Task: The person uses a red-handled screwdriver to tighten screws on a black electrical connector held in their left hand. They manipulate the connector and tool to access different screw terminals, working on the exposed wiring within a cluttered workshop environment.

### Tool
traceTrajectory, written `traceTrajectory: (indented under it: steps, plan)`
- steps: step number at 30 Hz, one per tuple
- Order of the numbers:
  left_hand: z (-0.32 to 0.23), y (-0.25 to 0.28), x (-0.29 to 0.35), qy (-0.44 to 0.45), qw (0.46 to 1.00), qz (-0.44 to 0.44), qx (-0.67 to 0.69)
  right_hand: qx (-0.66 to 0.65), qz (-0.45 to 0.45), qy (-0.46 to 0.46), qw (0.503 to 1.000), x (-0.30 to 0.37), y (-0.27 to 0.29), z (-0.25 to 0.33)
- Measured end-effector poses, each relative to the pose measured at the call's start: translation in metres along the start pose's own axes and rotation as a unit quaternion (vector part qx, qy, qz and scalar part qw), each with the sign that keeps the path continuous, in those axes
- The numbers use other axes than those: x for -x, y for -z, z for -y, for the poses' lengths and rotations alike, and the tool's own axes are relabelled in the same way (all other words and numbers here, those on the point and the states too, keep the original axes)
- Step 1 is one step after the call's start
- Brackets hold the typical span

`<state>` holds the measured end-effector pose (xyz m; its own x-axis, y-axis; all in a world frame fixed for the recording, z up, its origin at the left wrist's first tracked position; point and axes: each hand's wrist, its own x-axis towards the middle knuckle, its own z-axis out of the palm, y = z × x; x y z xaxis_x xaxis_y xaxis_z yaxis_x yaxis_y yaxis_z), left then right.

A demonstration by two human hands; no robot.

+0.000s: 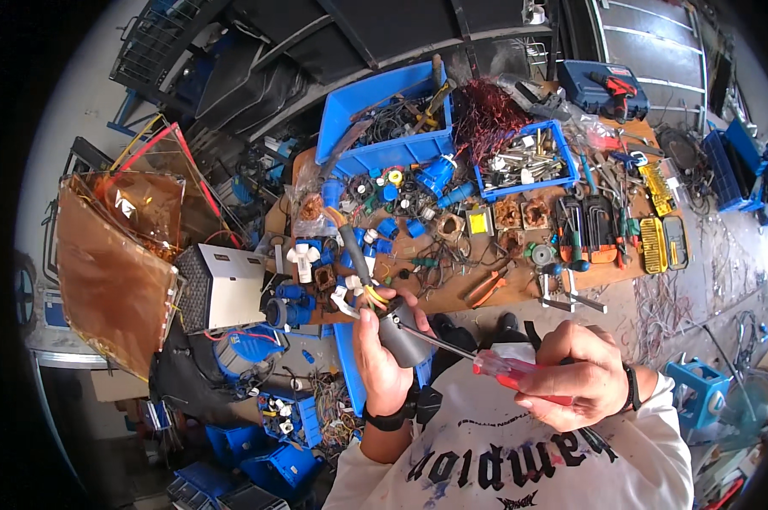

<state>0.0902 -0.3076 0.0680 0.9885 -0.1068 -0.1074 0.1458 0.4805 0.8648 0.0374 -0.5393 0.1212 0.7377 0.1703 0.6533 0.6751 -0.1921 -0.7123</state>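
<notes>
– Cluttered workshop, wooden bench [522,287] packed w/ tools and parts. Where's the main pc?
– Dark grey cylinder [403,340], up off the bench nr its front edge, before the person's chest, tilted. Grey cable [354,255] w/ yellow wires runs to its far end.
– Hands?
– L hand [380,361] curled round the cylinder, thumb on one side, fingers on the other. R hand [575,374] closed round the red handle of a screwdriver [520,381].
– Why so?
– L prob. steadies it vs. the driver's push. Shaft points left at a small bright spot [397,320] nr the rim, maybe a screw; can't tell if the tip's touching. Full-fist grip suits twisting, I'd say.
– And the bench stuff?
– Big blue bin [392,157] and small blue tray [529,189] at the back, prob. to keep loose bits together & the front free. Drill [618,93] by the blue case [584,89], likely its own.
– Counts, pls.
– Cylinder 1, driver in hand 1, big bin 1, small tray 1, drill 1, orange-handled pliers [486,289] 1, yellow bit cases [654,244] 2. Blue fittings [388,228]: several, too jumbled to count.
</notes>
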Motion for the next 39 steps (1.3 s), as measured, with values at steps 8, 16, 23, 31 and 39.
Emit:
traceTrajectory:
  steps: [8, 16, 23, 31, 39]
  plan:
    - [0.007, -0.016, -0.001, -0.007, 1.000, 0.006, 0.000, 0.013, 0.001, 0.013, 1.000, 0.009, 0.014, -0.001]
    - [0.013, -0.024, 0.001, -0.026, 0.999, 0.018, 0.023, -0.021, 0.010, 0.012, 1.000, 0.008, 0.030, 0.001]
    - [0.014, -0.027, 0.007, -0.041, 0.999, 0.018, 0.006, 0.050, 0.007, 0.054, 0.997, 0.009, 0.036, 0.009]
    - [0.009, -0.033, 0.011, -0.030, 0.999, 0.030, -0.020, 0.041, -0.041, 0.010, 0.998, 0.016, 0.033, 0.016]
    - [0.006, -0.033, 0.012, -0.029, 0.999, 0.026, -0.026, -0.066, -0.078, -0.024, 0.994, 0.018, 0.019, 0.015]
